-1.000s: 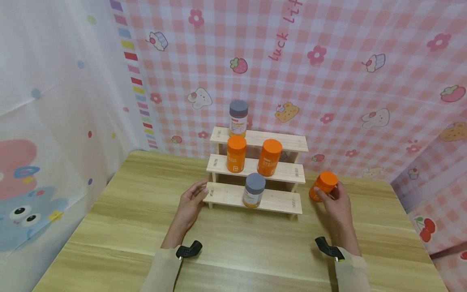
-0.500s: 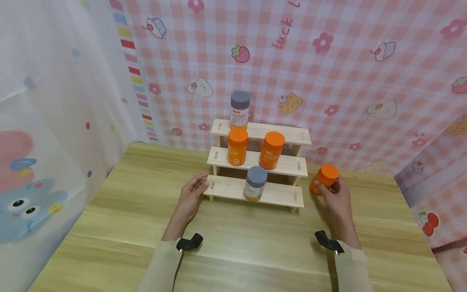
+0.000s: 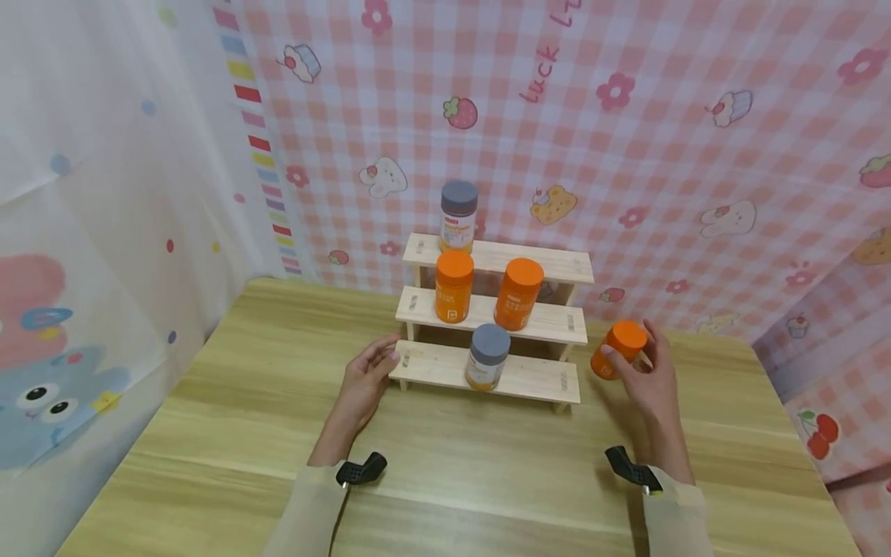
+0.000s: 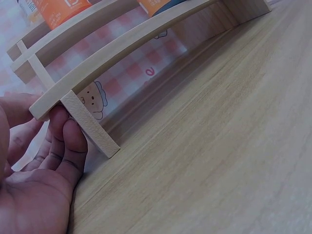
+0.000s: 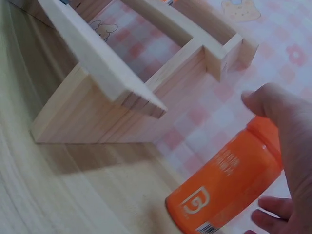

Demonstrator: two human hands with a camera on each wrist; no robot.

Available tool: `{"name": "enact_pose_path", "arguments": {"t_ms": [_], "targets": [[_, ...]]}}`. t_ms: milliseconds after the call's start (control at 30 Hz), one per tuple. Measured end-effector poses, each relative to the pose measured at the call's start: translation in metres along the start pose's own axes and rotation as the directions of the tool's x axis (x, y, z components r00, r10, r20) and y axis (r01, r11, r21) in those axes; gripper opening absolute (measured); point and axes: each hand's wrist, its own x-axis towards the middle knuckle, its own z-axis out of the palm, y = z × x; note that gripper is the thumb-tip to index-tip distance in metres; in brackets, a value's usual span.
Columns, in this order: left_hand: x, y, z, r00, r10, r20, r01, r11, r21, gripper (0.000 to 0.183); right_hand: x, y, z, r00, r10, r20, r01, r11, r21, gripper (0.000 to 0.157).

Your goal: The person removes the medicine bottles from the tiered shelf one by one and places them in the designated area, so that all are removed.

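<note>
A three-tier wooden shelf (image 3: pixel 529 379) stands on the table. My left hand (image 3: pixel 363 384) grips the left end of its lowest board, with curled fingers (image 4: pixel 73 139) under the board in the left wrist view. To the right of the shelf, an orange lidded bottle (image 3: pixel 616 352) stands upright on the table. Around it is my right hand (image 3: pixel 653 391); the right wrist view shows the thumb (image 5: pixel 265 97) lifted off the orange bottle and the fingers (image 5: pixel 275 209) spread beside it.
A grey-lidded bottle (image 3: pixel 459 216) stands on the top tier. Two orange bottles, one left (image 3: pixel 454 290) and one right (image 3: pixel 518 298), occupy the middle tier. Another grey-lidded bottle (image 3: pixel 486 360) is on the lowest. A checked cloth (image 3: pixel 668 155) hangs behind the wooden table (image 3: pixel 473 480).
My right hand's fingers and thumb have loosened and spread away from the orange bottle, which keeps its place. My left hand stays at the shelf's end. The head view has shifted slightly.
</note>
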Motion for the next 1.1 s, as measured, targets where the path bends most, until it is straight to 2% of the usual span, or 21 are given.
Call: {"name": "enact_pose_path", "arguments": {"t_ms": [433, 700, 900, 1100], "targets": [[-0.003, -0.006, 0.000, 1.000, -0.008, -0.009, 0.008, 1.000, 0.007, 0.046, -0.019, -0.029, -0.009, 0.989, -0.116, -0.087, 0.111, 0.992, -0.060, 0.096], [-0.005, -0.009, 0.000, 1.000, -0.012, -0.027, 0.012, 1.000, 0.001, 0.043, -0.032, -0.056, -0.006, 0.954, -0.272, -0.124, 0.267, 0.962, -0.057, 0.092], [-0.002, -0.007, 0.001, 1.000, -0.003, -0.019, 0.003, 1.000, -0.003, 0.045, -0.038, -0.084, -0.002, 0.935, -0.341, -0.098, 0.335, 0.940, -0.071, 0.091], [0.000, -0.005, 0.000, 1.000, -0.004, -0.029, 0.004, 1.000, -0.008, 0.045, -0.037, -0.109, 0.006, 0.907, -0.421, -0.026, 0.419, 0.906, -0.058, 0.094]]}}
